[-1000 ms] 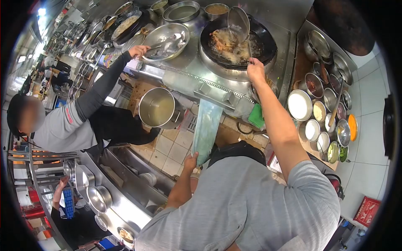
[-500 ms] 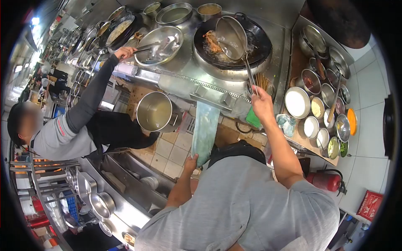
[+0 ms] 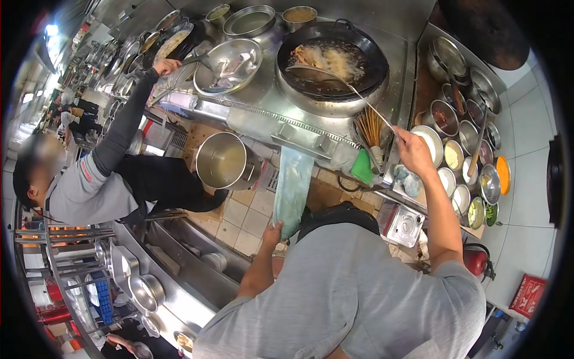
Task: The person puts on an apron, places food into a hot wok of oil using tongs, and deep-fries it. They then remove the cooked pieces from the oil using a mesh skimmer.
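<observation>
My right hand (image 3: 414, 149) is closed round the handle of a long-handled strainer (image 3: 371, 106). The strainer's round head, seen nearly edge-on, is in the black wok (image 3: 373, 45), beside bubbling oil and browned food (image 3: 308, 55). Below the stove edge, my left hand (image 3: 273, 232) grips the lower end of a pale green cloth (image 3: 292, 185) that hangs from the counter front. Right of the wok stands a bundle of thin sticks (image 3: 371, 128). A co-worker's hand (image 3: 166, 66) holds a utensil at a steel bowl (image 3: 254, 60) on the left.
A large steel pot (image 3: 206, 155) stands on the tiled floor by the co-worker's legs. Bowls of ingredients, one with white contents (image 3: 431, 143), crowd the right counter. A steel sink (image 3: 179, 254) lies behind on the left. A fire extinguisher (image 3: 474, 261) is at the lower right.
The strainer has gone from raised and tilted over the wok to low in it, while my right hand has moved right and down. The co-worker's hand has shifted left. My left hand stays put.
</observation>
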`<state>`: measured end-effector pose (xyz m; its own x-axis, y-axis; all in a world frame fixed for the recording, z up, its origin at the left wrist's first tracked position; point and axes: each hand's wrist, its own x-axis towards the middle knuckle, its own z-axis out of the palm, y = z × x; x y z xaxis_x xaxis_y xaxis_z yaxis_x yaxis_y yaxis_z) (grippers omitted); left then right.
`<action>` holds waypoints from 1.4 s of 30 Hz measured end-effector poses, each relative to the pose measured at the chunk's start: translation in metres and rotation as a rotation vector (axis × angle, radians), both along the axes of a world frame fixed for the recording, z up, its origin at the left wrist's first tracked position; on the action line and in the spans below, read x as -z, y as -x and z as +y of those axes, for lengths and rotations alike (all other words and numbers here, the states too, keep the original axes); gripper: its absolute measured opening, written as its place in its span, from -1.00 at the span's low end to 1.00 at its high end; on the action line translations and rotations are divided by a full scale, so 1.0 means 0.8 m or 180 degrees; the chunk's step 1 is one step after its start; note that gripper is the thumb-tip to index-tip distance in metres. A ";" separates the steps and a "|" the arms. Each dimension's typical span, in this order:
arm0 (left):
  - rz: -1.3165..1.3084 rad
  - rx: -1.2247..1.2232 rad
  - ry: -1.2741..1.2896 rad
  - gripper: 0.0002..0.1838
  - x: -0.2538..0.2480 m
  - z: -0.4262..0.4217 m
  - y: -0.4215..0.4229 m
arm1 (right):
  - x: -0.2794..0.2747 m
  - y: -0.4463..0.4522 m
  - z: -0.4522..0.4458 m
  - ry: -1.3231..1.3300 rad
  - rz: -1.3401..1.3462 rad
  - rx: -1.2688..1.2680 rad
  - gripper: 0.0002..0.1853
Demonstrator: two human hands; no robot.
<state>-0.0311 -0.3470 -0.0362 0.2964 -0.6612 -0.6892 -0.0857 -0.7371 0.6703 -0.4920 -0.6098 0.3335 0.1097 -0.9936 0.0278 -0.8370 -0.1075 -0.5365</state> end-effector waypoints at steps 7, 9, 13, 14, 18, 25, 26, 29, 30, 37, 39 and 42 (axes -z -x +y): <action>-0.0303 -0.0023 0.0247 -0.37 0.014 0.007 0.001 | 0.006 0.056 -0.022 0.0413 0.0743 0.0029 -0.61; -0.0034 -0.0236 0.0145 -0.39 0.006 0.008 0.005 | -0.005 0.057 -0.023 0.0412 0.0594 0.0054 -0.62; -0.0029 -0.0209 0.0223 -0.42 -0.019 0.003 0.017 | 0.014 0.053 -0.039 0.0560 0.0064 0.0100 -0.61; -0.0040 -0.0229 0.0107 -0.43 -0.029 0.001 0.021 | 0.019 0.052 -0.047 0.0680 -0.0231 0.0071 -0.60; -0.0011 -0.0241 0.0102 -0.44 -0.025 0.001 0.024 | 0.023 -0.012 -0.093 0.0253 -0.0855 0.0330 -0.56; 0.0028 -0.0254 0.0209 -0.41 -0.021 0.006 0.012 | 0.100 -0.113 -0.189 0.0086 -0.1278 0.0767 -0.49; -0.0014 -0.0264 0.0214 -0.41 -0.018 0.005 0.009 | 0.103 -0.124 -0.195 -0.0223 -0.1375 0.1013 -0.48; -0.0005 -0.0314 0.0279 -0.43 -0.017 0.008 0.010 | 0.108 -0.145 -0.199 -0.0293 -0.1612 0.1039 -0.44; 0.0035 -0.0327 0.0343 -0.44 -0.021 0.007 0.013 | 0.107 -0.152 -0.199 -0.0445 -0.1794 0.1193 -0.42; 0.0023 -0.0305 0.0339 -0.46 -0.031 0.002 0.022 | 0.091 -0.157 -0.168 -0.0848 -0.1740 0.1023 -0.43; 0.0096 -0.0313 0.0222 -0.47 -0.026 0.003 0.017 | 0.096 -0.149 -0.156 -0.0786 -0.1524 0.1010 -0.42; -0.0072 -0.0265 0.0135 -0.44 -0.012 0.002 0.011 | 0.114 -0.143 -0.152 -0.0446 -0.1141 0.0864 -0.42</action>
<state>-0.0401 -0.3453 -0.0262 0.3668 -0.6622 -0.6535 -0.0408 -0.7132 0.6998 -0.3776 -0.7312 0.2425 -0.1468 -0.9819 -0.1199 -0.5840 0.1838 -0.7907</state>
